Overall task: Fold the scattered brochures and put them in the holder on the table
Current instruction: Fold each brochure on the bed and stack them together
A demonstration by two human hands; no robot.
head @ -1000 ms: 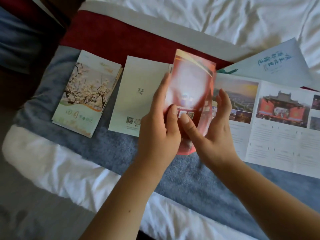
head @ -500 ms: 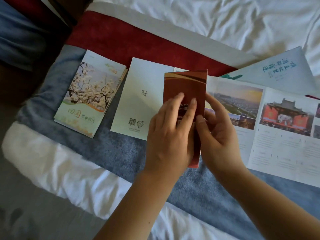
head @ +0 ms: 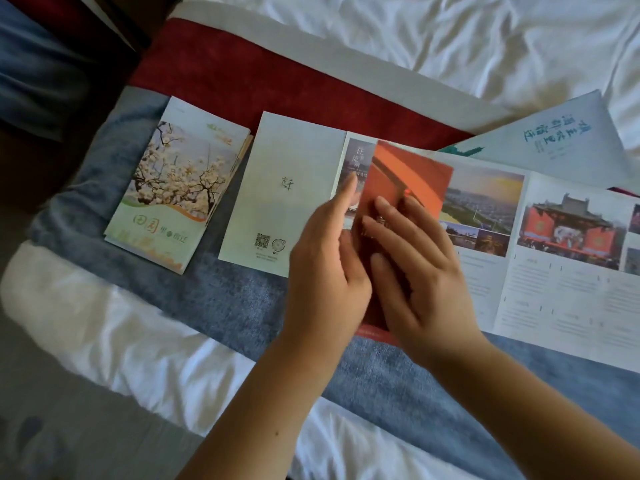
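Folded red glossy paper brochure (head: 408,181) lying on the unfolded white photo leaflet (head: 554,271), on the blue-grey bed runner (head: 242,299). Pressed flat under right hand (head: 419,271), fingers spread; left hand (head: 325,268) open-fingered, steadying its left edge.

Soft daylight falls from the upper right, leaving the white sheet (head: 485,46) bright and nearly washed out, while the upper left corner sinks into deep shadow. The red brochure (head: 412,174) glows orange at its top where light strikes it and darkens under the hands, whose fingers (head: 346,195) are slightly smeared by motion. Wide-angle bending curves the bed's edges, and fine print stays soft
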